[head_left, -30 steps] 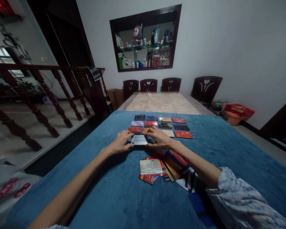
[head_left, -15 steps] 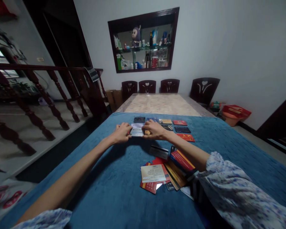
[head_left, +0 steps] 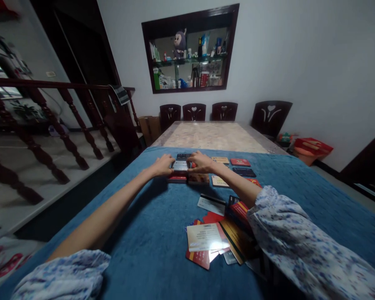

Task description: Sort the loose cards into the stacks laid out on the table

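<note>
A silver card is pinched at its two short sides, my left hand on one end and my right hand on the other. It lies among rows of cards on the blue cloth; whether it touches the cloth I cannot tell. Just beyond it is a black card. On the near side are a red card and a brown card. A cream card is partly under my right forearm, with a gold card, red card and dark card further right.
Closer to me lies a loose, overlapping heap of cards, with a pale card on top and a gold-brown card beside it. A striped grey card lies above the heap. Chairs stand beyond the table.
Both hands have shifted slightly away from me with the silver card. The red and brown cards of the near row now show. My right forearm has moved over the heap's right side.
</note>
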Demonstrator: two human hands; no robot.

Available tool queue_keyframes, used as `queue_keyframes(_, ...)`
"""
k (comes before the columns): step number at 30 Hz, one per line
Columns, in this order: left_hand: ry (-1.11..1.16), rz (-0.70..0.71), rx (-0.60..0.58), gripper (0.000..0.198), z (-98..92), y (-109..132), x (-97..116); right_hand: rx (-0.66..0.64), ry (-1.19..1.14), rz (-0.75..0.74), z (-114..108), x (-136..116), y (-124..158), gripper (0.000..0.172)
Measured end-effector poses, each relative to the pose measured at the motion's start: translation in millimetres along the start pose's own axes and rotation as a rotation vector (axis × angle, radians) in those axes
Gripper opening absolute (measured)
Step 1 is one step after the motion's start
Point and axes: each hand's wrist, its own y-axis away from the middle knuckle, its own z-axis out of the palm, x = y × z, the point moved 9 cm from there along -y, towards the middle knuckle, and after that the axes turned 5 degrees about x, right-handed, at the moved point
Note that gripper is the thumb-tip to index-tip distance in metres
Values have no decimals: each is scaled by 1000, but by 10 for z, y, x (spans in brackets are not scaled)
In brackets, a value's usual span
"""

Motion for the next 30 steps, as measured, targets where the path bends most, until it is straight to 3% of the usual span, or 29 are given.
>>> queue_keyframes(11, -8, 51, -28, 31, 223, -392, -123, -81, 27, 77, 232, 247, -295, 34)
queue_keyframes(30, 52, 16, -103, 16, 445, -460, -189, -204, 60, 105, 405, 235, -346, 35)
